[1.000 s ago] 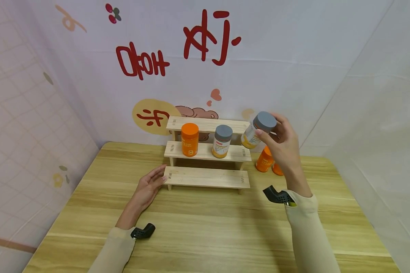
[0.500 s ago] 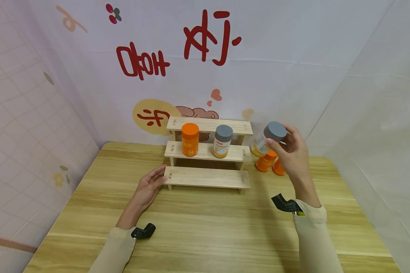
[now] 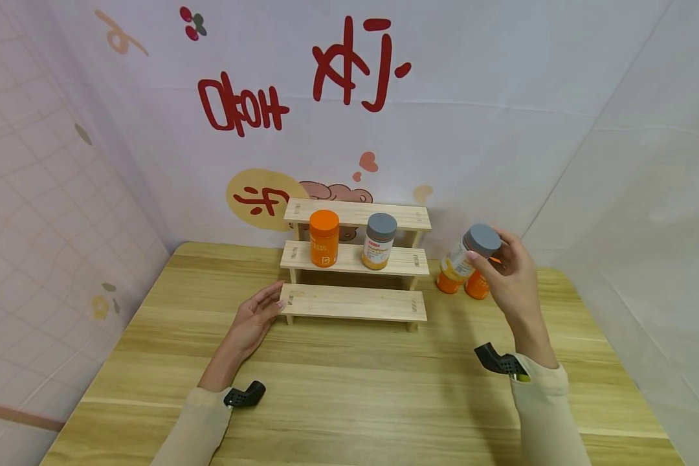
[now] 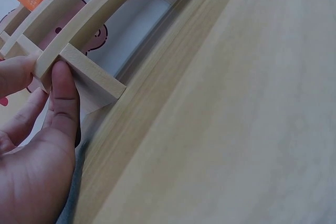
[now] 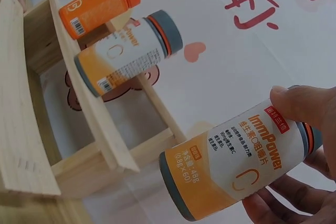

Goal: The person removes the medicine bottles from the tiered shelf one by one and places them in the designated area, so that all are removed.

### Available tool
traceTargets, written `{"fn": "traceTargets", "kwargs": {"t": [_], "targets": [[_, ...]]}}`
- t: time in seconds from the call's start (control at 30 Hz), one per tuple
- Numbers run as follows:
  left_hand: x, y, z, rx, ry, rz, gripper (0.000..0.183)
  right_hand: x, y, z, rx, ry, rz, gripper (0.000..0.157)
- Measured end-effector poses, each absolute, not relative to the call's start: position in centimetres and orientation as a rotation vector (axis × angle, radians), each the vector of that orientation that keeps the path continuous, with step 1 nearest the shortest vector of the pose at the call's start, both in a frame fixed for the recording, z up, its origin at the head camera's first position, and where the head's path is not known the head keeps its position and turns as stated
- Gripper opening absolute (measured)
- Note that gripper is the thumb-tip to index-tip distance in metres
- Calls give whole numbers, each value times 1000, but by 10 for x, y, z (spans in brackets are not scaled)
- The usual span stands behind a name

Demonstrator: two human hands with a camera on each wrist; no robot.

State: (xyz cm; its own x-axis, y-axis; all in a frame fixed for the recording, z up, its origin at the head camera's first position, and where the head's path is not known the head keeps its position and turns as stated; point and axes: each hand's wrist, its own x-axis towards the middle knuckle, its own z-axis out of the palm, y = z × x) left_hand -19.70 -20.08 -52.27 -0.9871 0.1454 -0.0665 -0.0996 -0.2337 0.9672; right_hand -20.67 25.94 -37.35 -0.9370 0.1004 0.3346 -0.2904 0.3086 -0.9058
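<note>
My right hand (image 3: 512, 275) grips a white and yellow vitamin bottle with a grey lid (image 3: 459, 260), tilted, to the right of a three-step wooden shelf (image 3: 352, 303). In the right wrist view, thumb and fingers hold this vitamin bottle (image 5: 231, 156) near its lid. On the middle step stand an orange bottle (image 3: 323, 239) and a matching grey-lidded bottle (image 3: 378, 243). My left hand (image 3: 253, 323) holds the left end of the lowest step; in the left wrist view the thumb and a finger pinch the board's end (image 4: 50, 61).
Two orange bottles stand on the table right of the shelf; the held bottle overlaps the nearer orange bottle (image 3: 447, 283), and the other orange bottle (image 3: 477, 285) is partly behind my right hand. A printed cloth backdrop (image 3: 472, 142) rises behind the wooden table (image 3: 349, 395).
My right hand has carried the vitamin bottle right and down, away from the shelf's right end, over the orange bottles. The left hand and the shelf have stayed put.
</note>
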Motion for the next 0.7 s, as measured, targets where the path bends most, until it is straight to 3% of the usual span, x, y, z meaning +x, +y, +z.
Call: {"fn": "traceTargets", "kwargs": {"t": [0.7], "targets": [[-196,-202,-527,86,1860,2342,63,-201,277,-426,107,-2466,1501,61]]}}
